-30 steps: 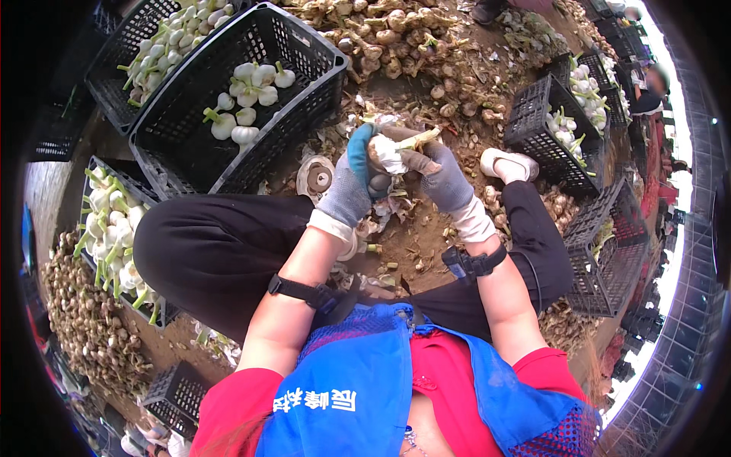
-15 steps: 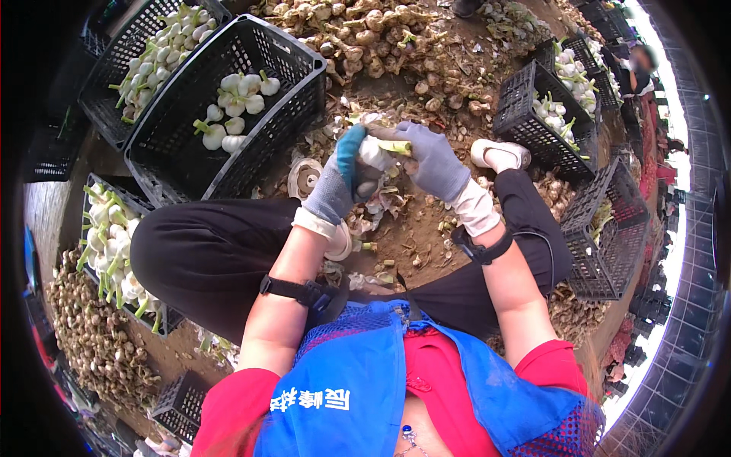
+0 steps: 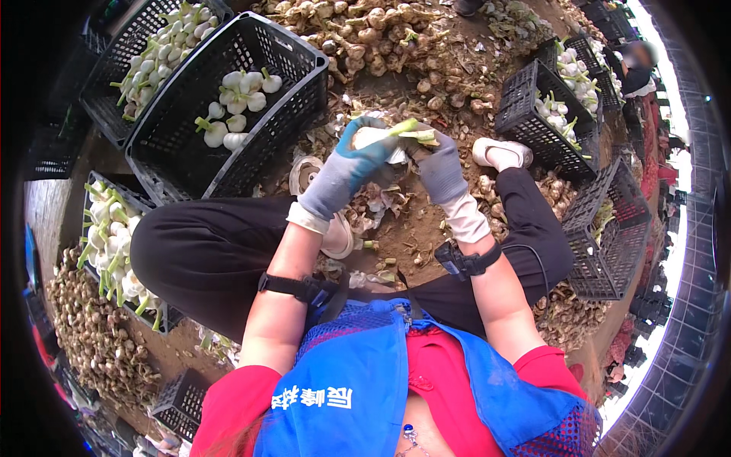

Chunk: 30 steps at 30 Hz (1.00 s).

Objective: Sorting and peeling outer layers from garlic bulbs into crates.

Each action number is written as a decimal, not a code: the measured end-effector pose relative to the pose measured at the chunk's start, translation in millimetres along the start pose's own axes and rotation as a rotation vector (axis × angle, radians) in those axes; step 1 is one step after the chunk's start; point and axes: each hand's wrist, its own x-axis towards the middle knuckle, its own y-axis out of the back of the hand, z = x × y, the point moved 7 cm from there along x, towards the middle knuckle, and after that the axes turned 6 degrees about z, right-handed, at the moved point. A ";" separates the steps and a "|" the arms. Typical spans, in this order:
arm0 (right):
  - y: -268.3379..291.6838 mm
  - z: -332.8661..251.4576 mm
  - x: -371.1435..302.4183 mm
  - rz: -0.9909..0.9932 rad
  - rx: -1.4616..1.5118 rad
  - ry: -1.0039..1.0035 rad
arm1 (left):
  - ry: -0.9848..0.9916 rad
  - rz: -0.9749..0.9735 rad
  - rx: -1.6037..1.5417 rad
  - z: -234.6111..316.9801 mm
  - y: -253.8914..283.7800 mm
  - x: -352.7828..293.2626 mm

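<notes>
In its blue-and-grey work glove, my left hand point(image 3: 340, 174) is closed around a white garlic bulb point(image 3: 371, 137). The bulb's pale green stem point(image 3: 407, 128) points right. My right hand point(image 3: 443, 171), in a grey glove, has its fingers curled at the stem's outer end, on what looks like loose outer leaf; its fingertips are partly hidden. Both hands are above the ground between my legs. Left of them stands a large black crate point(image 3: 175, 145) with several clean garlic bulbs point(image 3: 242, 91) inside.
Behind it another black crate holds garlic point(image 3: 164, 57). Stemmed garlic point(image 3: 110, 236) fills a crate by my knee. Unpeeled bulbs point(image 3: 373, 34) lie heaped ahead, with husks on the soil. Black crates point(image 3: 544, 110) stand at the right; a person point(image 3: 638, 65) is far right.
The bulb has been tilted, its white side now showing in my left palm. My left hand has turned palm upward, and my right hand has shifted slightly, turning at the wrist.
</notes>
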 end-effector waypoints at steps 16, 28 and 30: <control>16.4 3.7 5.5 0.019 -0.885 0.185 | -0.298 0.047 0.238 10.0 2.7 -4.9; 0.0 -34.3 -3.7 0.033 -0.940 0.604 | -0.457 0.146 0.360 10.9 -3.9 -2.3; -4.9 -34.1 -9.8 0.061 -0.905 0.571 | -0.456 0.161 0.014 16.2 6.8 -0.7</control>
